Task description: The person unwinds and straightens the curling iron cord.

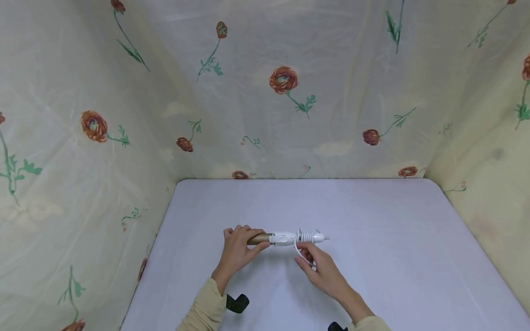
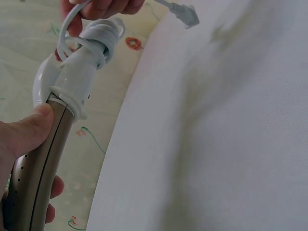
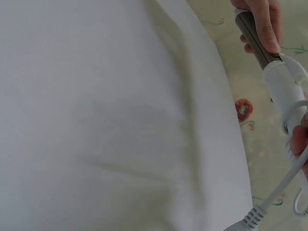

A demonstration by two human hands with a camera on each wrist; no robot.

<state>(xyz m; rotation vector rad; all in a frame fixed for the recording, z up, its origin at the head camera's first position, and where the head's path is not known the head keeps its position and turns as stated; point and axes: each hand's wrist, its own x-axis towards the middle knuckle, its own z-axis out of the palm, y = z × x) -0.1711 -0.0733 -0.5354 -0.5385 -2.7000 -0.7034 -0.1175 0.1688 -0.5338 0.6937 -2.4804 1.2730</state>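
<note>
A curling iron (image 1: 283, 238) with a brown barrel (image 2: 41, 163) and a white handle (image 2: 77, 77) is held level over the white table (image 1: 372, 220). My left hand (image 1: 238, 250) grips the barrel, its thumb on top close to the handle and its fingertips showing underneath. White cord (image 1: 306, 236) is wound in several turns around the handle. My right hand (image 1: 325, 273) pinches the cord's free end just below the windings, where a loop bows out from the handle. The plug (image 2: 185, 17) sticks out past the right fingers.
Curtains (image 1: 331, 105) printed with red flowers hang behind the table and along both its sides. A black wrist mount (image 1: 237, 303) shows beside the left sleeve (image 1: 204, 305), another (image 1: 336, 326) by the right sleeve (image 1: 368, 324).
</note>
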